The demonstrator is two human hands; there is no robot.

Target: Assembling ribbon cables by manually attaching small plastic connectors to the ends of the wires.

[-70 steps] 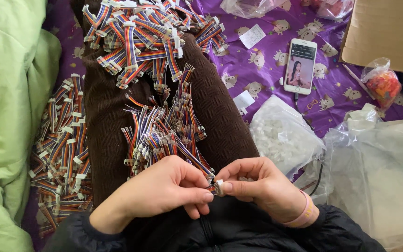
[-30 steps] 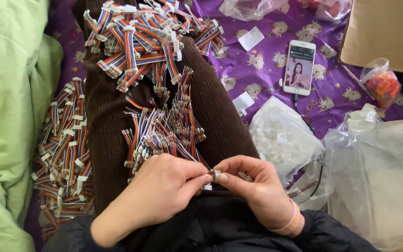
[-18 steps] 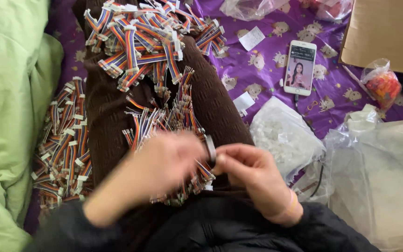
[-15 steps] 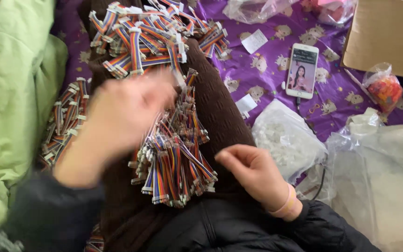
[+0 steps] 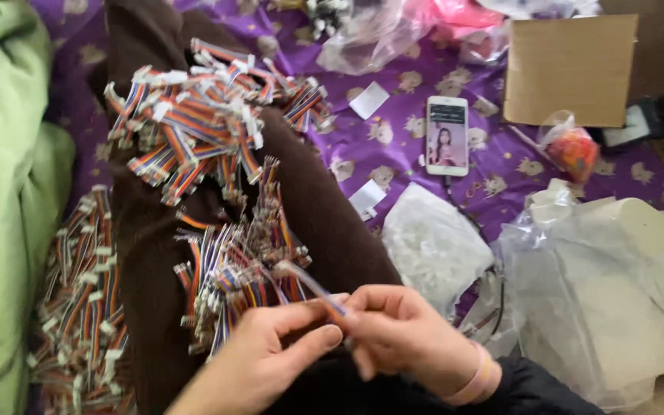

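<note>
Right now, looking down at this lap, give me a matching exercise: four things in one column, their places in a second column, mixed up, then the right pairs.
Things:
1. ribbon cable
2. phone
3. cardboard sheet
4. green blanket

Places:
A. far left edge
B. upper right, beyond the phone
C. pinched between left hand and right hand
D. face up on the purple sheet

Pairs: 1-C, 2-D, 3-B, 4-A

Left hand (image 5: 270, 357) and right hand (image 5: 401, 334) close together, fingertips pinched and meeting, wrists low
</note>
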